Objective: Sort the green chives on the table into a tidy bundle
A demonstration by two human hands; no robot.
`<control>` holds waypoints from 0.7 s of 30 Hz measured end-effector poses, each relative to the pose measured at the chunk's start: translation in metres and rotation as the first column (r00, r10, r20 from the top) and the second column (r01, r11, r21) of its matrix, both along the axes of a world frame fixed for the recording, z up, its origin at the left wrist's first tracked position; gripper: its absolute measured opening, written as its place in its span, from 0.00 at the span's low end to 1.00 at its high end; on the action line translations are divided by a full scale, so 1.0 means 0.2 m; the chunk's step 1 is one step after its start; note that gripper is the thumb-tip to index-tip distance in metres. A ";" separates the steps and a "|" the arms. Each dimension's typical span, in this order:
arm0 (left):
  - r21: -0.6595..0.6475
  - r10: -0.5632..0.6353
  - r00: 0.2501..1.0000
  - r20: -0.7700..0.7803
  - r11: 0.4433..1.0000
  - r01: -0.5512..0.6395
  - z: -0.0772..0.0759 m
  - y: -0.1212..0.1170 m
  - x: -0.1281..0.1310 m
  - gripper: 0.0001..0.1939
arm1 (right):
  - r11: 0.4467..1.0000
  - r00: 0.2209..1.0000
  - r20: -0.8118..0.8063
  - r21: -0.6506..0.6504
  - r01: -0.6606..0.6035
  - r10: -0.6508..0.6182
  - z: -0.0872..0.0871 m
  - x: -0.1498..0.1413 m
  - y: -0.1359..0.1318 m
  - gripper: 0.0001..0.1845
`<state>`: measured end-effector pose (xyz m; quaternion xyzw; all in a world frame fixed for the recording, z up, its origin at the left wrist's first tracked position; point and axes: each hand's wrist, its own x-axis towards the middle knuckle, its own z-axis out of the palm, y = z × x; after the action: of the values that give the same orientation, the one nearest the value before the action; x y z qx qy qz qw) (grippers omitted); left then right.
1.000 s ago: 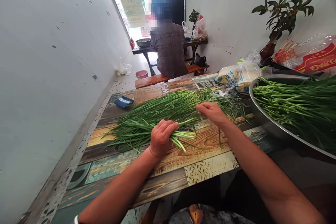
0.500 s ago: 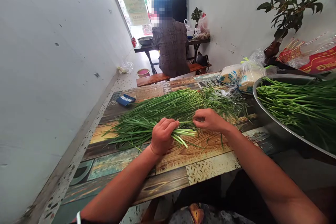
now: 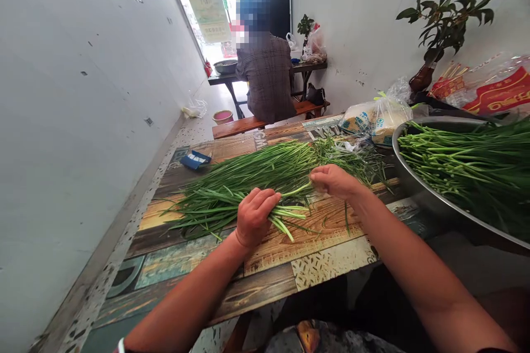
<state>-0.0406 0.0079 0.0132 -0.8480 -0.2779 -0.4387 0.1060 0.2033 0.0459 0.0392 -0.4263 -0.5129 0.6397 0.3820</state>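
My left hand (image 3: 255, 217) is closed round a small bunch of garlic chives (image 3: 286, 212), pale stem ends toward the right and green leaves trailing left over the table. One stem stands out from that bunch, and its tip meets the pinched fingers of my right hand (image 3: 332, 181). Behind both hands lies a larger pile of chives (image 3: 265, 162) on the wood-patterned table (image 3: 265, 292). Thin loose trimmings (image 3: 364, 164) are scattered beyond my right hand.
A large metal bowl (image 3: 445, 202) full of chives stands at the right. Behind it are plastic-bagged packages (image 3: 375, 118) and a potted plant (image 3: 449, 27). A blue packet (image 3: 195, 159) lies at the table's far left. Another person (image 3: 269, 74) sits on a bench (image 3: 240, 127) farther away.
My right hand has shifted slightly right and up, with a chive stem now stretched between it and my left hand. The left hand keeps its hold; the view has shifted a little.
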 end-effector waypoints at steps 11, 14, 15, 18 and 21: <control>-0.019 0.040 0.999 -0.027 0.999 -0.040 0.00 0.00 0.01 0.08 | 0.838 0.914 0.173 0.489 0.244 -0.366 -0.02 0.08 0.05 0.13; -0.017 0.032 0.999 -0.038 0.999 -0.033 0.00 0.00 0.01 0.09 | 0.880 0.953 0.260 0.476 0.012 -0.153 -0.01 0.01 0.00 0.13; -0.015 0.026 0.999 -0.046 1.000 -0.027 0.00 0.00 0.01 0.10 | 0.884 0.950 0.299 0.463 -0.063 -0.089 0.00 -0.01 -0.01 0.13; 0.007 0.006 0.997 -0.079 1.000 -0.005 0.02 -0.01 0.02 0.10 | 0.849 0.898 0.432 0.441 -0.292 0.084 0.02 -0.09 -0.07 0.20; 0.037 0.001 0.995 -0.099 0.999 0.002 0.04 -0.02 0.03 0.10 | 0.788 0.809 0.572 0.433 -0.438 0.135 0.01 -0.14 -0.09 0.25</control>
<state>-0.0341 0.0047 0.0217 -0.8666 -0.2641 -0.4013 0.1350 0.1757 0.0278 0.0417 -0.3669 -0.8164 0.3815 0.2309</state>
